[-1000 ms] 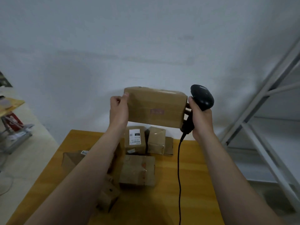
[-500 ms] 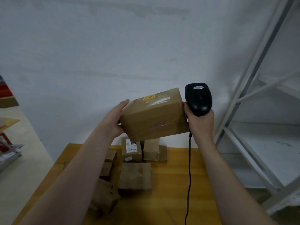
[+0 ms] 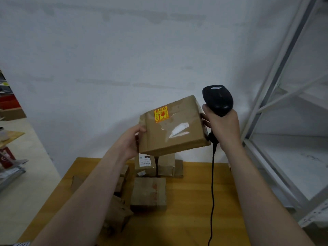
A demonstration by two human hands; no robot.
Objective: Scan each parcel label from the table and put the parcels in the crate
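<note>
Toward the table's (image 3: 186,226) near left corner, a crumpled parcel (image 3: 117,213) is partly hidden by the left forearm, and a flatter parcel (image 3: 149,194) is laid just beyond it, near the middle. To the right of these the scanner's cable (image 3: 212,192) is hung slack, clear of the boxes. At the far edge two small parcels are stood side by side, and the labelled parcel (image 3: 144,165) is turned with its white barcode label upward. Above that far edge the held parcel (image 3: 172,128) is raised off the table and tilted. Its taped face with an orange sticker (image 3: 161,114) is turned toward the camera, probably so that a label can be looked for, though no barcode is shown on this face. Its left edge is gripped by the left hand (image 3: 130,141), thumb on top. The scanner (image 3: 217,99) is clasped at its handle by the right hand (image 3: 221,126), whose fingers are also pressed against the parcel's right edge, apparently to steady it. The scanner is not aimed at the parcel, so the scan is judged not yet made. Farther right a metal rack (image 3: 284,121) is stood. No crate is in view.
</note>
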